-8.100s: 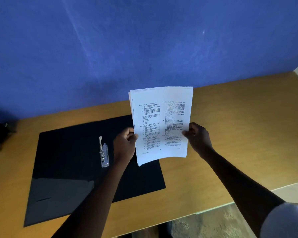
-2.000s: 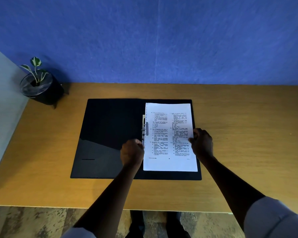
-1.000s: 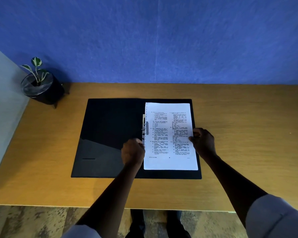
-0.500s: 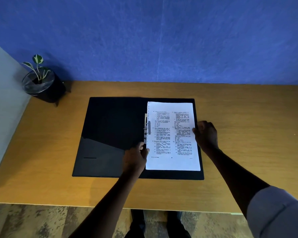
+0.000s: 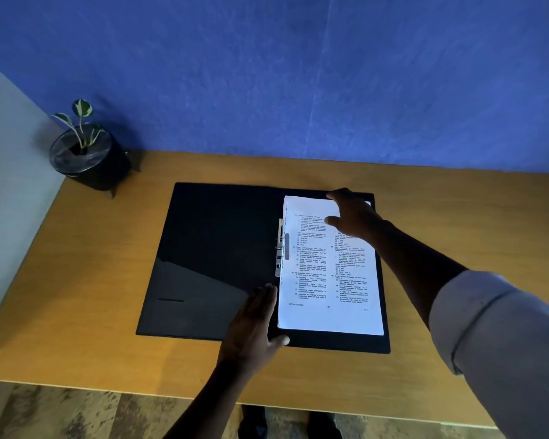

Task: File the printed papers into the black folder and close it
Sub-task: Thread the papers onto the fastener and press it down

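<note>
One desk (image 5: pixel 457 217) carries everything in view, its far edge against a blue wall (image 5: pixel 298 74) and its near edge crossing the bottom of the frame. At the far left corner a potted plant (image 5: pixel 86 156) stands beside a pale side wall (image 5: pixel 7 185), well apart from the folder. Bare desk lies between plant and folder, along the near edge, and across a wide stretch to the right.

Centre: the folder (image 5: pixel 216 248) lies open and flat, with both covers on the desk. Its left cover is bare and has a pocket at the near corner. A metal clip (image 5: pixel 279 251) sits at the spine. The papers (image 5: pixel 327 280) lie on the right cover, with their left edge at the clip and a black margin showing around the other edges.

Left hand (image 5: pixel 254 324): fingers straight and together, resting flat on the folder just beside the papers' near left corner; it grips nothing.

Right hand (image 5: pixel 352 217): fingers spread and relaxed over the papers' far right corner, fingertips at the far edge. Contact cannot be confirmed.

Print on the top sheet runs in two columns and is too small to read.
</note>
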{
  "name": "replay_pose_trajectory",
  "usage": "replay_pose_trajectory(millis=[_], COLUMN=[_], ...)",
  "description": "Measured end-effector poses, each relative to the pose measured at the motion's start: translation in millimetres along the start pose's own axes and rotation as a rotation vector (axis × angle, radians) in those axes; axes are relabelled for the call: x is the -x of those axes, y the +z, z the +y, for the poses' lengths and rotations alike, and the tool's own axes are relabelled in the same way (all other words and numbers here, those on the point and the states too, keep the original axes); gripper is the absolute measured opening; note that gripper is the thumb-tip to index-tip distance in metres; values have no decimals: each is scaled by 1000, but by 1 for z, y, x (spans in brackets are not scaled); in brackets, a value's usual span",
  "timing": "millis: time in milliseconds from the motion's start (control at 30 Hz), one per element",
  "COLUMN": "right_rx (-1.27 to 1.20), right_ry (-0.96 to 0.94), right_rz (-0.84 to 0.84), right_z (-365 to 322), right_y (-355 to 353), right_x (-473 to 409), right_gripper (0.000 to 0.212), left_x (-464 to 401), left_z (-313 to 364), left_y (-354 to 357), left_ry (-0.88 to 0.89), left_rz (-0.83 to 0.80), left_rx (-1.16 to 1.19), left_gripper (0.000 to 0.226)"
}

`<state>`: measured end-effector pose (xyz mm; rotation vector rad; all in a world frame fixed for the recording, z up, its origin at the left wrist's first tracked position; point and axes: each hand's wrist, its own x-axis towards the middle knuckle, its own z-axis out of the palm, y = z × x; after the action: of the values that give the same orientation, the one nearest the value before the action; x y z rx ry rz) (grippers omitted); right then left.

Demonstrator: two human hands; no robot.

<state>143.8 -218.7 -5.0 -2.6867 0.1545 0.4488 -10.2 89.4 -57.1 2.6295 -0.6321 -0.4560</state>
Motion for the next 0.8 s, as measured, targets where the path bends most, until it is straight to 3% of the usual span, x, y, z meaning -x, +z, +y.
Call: replay_pose_trajectory(millis=[800], right_rx=[98], right_ry=[-4], right_rz=[39], right_z=[-2], right_y=[12], right_x=[-16], right_gripper=[64], left_x=[0], left_z=[1], left_y=[8], left_ry=[-30], left_rz=[28], left_rx=[16], left_gripper=[96])
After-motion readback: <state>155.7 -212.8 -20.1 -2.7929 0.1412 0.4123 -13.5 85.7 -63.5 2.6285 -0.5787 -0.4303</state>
